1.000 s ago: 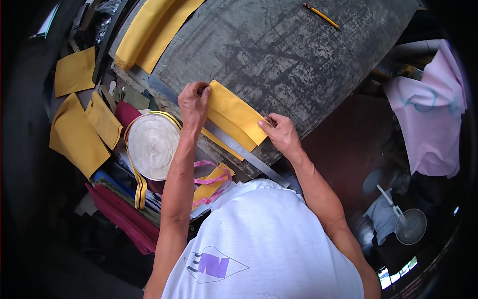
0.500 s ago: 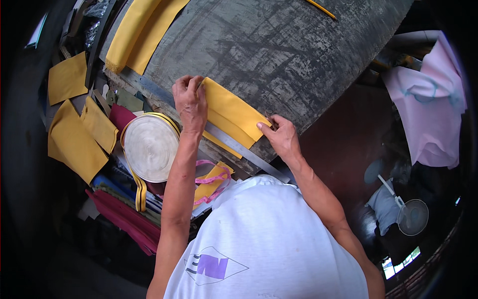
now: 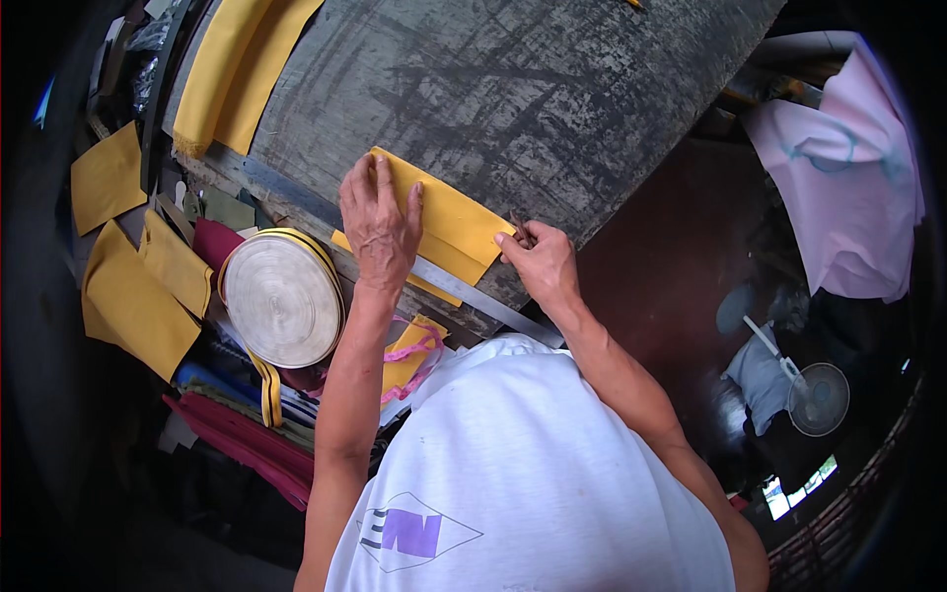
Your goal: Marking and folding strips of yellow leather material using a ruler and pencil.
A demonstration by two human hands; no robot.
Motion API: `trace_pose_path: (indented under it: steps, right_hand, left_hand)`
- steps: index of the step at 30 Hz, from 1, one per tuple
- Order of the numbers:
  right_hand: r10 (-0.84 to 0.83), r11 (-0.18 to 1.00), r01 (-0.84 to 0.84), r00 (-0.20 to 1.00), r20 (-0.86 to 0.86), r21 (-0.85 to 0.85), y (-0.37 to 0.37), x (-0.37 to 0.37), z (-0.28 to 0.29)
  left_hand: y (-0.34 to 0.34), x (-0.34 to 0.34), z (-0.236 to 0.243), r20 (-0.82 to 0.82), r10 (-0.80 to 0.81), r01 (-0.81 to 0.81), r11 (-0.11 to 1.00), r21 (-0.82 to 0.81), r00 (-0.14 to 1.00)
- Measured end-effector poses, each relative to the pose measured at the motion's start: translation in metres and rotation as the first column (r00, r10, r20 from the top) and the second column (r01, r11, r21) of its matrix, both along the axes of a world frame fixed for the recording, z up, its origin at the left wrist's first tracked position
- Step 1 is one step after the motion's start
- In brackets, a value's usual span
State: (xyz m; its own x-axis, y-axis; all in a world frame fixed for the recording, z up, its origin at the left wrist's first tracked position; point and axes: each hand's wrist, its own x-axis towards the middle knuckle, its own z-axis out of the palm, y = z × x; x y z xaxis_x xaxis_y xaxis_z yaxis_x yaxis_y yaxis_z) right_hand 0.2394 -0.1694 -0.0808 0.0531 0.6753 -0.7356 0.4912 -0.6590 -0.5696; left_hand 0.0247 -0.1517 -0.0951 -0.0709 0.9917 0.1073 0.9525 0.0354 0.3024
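Observation:
A folded piece of yellow fabric [image 3: 449, 202] lies across the edge of the worn dark table. My left hand [image 3: 380, 232] rests flat on its left end, fingers stretched out and the thumb apart. At the right corner, my right hand [image 3: 546, 268] is closed, its thumb on the fabric's edge. A small dark pointed thing [image 3: 521, 227] shows among the right fingers; its kind is unclear. A long metal ruler [image 3: 483, 302] lies along the table edge, partly hidden by the fabric and my left hand.
More yellow fabric [image 3: 242, 74] lies at the table's far left. Beside the table are a large roll of webbing [image 3: 284, 301], loose yellow pieces [image 3: 138, 301], a pink measuring tape [image 3: 426, 355] and maroon cloth [image 3: 242, 444]. Pink fabric [image 3: 838, 187] hangs at the right.
My left hand has gone from pinching the fabric's upper left corner to lying flat on it. The fabric now sits lower on the table, and my right hand stays at its right corner.

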Motion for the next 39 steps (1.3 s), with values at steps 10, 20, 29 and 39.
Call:
trace_pose_path:
  steps: [10, 20, 29, 39]
  right_hand:
    - [0.065, 0.997, -0.067, 0.997, 0.049, 0.045, 0.004, -0.001, 0.000]
    - [0.225, 0.754, -0.362, 0.926, 0.303, 0.547, -0.012, -0.008, 0.006]
    - [0.223, 0.689, -0.404, 0.908, 0.354, 0.602, -0.019, -0.013, 0.005]
    - [0.262, 0.682, -0.432, 0.898, 0.353, 0.591, -0.019, -0.014, 0.006]
  left_hand:
    - [-0.003, 0.005, 0.007, -0.031, -0.042, 0.039, 0.997, -0.073, 0.999]
    - [-0.002, 0.004, 0.012, 0.007, -0.032, 0.033, 0.995, -0.097, 0.999]
    - [-0.002, 0.005, 0.012, 0.006, -0.023, 0.024, 0.994, -0.107, 1.000]
    - [-0.003, 0.005, 0.011, 0.002, -0.026, 0.026, 0.993, -0.118, 1.000]
